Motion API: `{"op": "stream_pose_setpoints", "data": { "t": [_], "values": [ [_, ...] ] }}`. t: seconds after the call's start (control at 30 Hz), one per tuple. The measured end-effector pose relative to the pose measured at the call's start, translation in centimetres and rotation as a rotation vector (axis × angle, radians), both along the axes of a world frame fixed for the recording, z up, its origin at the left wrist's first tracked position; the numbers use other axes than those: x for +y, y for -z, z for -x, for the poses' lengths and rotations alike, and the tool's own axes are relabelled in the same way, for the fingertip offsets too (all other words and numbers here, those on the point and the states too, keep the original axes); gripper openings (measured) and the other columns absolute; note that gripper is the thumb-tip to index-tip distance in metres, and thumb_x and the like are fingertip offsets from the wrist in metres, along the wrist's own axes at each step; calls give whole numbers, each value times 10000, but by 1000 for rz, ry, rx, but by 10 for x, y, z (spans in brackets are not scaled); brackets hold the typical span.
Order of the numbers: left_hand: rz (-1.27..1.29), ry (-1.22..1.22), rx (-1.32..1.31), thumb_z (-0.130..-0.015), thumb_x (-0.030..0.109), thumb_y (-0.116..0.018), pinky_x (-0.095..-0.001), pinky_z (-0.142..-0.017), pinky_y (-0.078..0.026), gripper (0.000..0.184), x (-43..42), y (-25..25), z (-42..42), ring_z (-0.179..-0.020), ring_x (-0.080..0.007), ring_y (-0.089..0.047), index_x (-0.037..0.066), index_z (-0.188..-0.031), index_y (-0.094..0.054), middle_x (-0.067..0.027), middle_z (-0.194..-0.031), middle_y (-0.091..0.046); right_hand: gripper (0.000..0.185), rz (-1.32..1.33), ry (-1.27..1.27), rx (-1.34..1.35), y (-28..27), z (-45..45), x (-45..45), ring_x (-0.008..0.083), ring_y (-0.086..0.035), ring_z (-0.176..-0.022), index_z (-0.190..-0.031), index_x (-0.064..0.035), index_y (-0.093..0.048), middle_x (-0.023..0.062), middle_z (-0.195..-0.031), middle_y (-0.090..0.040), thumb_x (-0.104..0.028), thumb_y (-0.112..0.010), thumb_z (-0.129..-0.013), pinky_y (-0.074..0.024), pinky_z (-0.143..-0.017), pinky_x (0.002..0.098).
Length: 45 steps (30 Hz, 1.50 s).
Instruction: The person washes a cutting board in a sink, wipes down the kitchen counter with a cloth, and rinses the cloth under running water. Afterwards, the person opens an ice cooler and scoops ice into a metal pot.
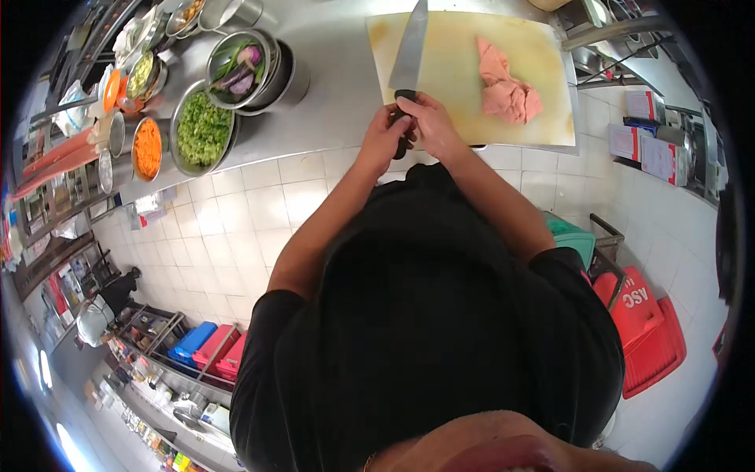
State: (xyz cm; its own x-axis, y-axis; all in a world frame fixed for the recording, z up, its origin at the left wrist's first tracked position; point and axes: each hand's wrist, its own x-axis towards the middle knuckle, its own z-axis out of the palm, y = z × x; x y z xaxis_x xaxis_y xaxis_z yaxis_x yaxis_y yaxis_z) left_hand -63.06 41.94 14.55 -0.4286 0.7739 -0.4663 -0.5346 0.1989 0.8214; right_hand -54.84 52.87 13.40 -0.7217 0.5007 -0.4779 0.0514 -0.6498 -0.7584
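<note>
Both your hands are closed on the black handle of the knife (410,51); the left hand (381,137) and right hand (432,127) almost meet there. Its blade points away from you, over the cutting board (456,39), left of a crumpled pink cloth (510,94).

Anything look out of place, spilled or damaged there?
A crumpled pink piece, perhaps cloth, stands out: it lies bunched on the pale rectangular cutting board, right of the black-handled steel knife. The board also looks discoloured, yellowish in patches.
</note>
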Motion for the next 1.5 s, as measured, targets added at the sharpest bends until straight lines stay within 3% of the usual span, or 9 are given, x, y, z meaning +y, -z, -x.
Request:
{"op": "stream_pose_setpoints", "data": {
  "t": [0.13,0.3,0.37,0.57,1.0,1.13,1.2,1.33,1.5],
  "values": [
    [70,-41,-18,-954,126,-544,-284,-590,-473,233,-16,19,18,-676,-134,-563,12,-1151,-493,-52,-806,-586,230,-1441,-54,-203,23,-25,26,309,-644,-904,-1029,-60,-675,129,-1008,-687,-230,-622,-884,-498,-845,343],
    [7,3,33,-956,129,-537,-283,-585,-474,271,-46,25,24,-673,-129,-553,8,-1188,-469,-50,-812,-581,329,-2039,-177,-621,1,-104,123,347,-631,-953,-1071,-78,-680,127,-1077,-674,-173,-674,-756,-505,-863,399],
    [29,70,-6,-957,133,-539,-286,-580,-476,291,-50,24,25,-670,-132,-553,6,-1204,-456,-51,-818,-578,341,-1904,-271,-534,26,-125,142,283,-640,-937,-1054,-80,-689,100,-1039,-681,-178,-704,-727,-517,-809,387],
    [-14,122,-65,-959,157,-545,-295,-558,-479,328,-50,27,14,-651,-147,-563,2,-1233,-455,-62,-843,-575,128,-7,227,17,44,-99,99,137,-601,-782,-966,-40,-664,29,-933,-630,-106,-636,-860,-485,-642,275],
    [-20,366,23,-969,157,-499,-273,-509,-454,227,-23,9,1,-594,-128,-550,48,-1168,-492,-42,-789,-568,148,67,-40,223,12,-23,29,98,-519,-562,-1029,-13,-620,21,-682,-561,-102,-559,-928,-427,-497,278],
    [-10,274,-19,-967,155,-503,-283,-509,-456,186,-25,10,7,-582,-134,-544,44,-1117,-505,-50,-775,-569,280,204,2,581,4,-49,31,150,-602,-720,-1121,-46,-562,63,-882,-619,34,-524,-855,-489,-633,288],
    [14,270,-10,-967,163,-506,-284,-507,-455,172,-25,9,9,-579,-134,-542,42,-1089,-510,-50,-771,-568,322,361,431,352,9,-56,17,183,-628,-822,-1135,-64,-537,74,-946,-619,52,-506,-837,-516,-707,313],
    [45,337,18,-966,195,-507,-272,-499,-445,168,-18,1,13,-578,-125,-538,46,-1043,-516,-37,-772,-559,399,285,166,180,56,-44,4,209,-617,-1009,-1244,-104,-479,68,-1051,-599,29,-483,-869,-526,-872,359],
    [42,383,43,-963,208,-505,-266,-502,-430,179,-15,0,16,-572,-124,-531,50,-1046,-520,-29,-767,-550,352,307,144,194,31,-37,2,184,-617,-961,-1256,-119,-409,63,-1058,-588,-42,-482,-920,-526,-738,341]
  ]
}}
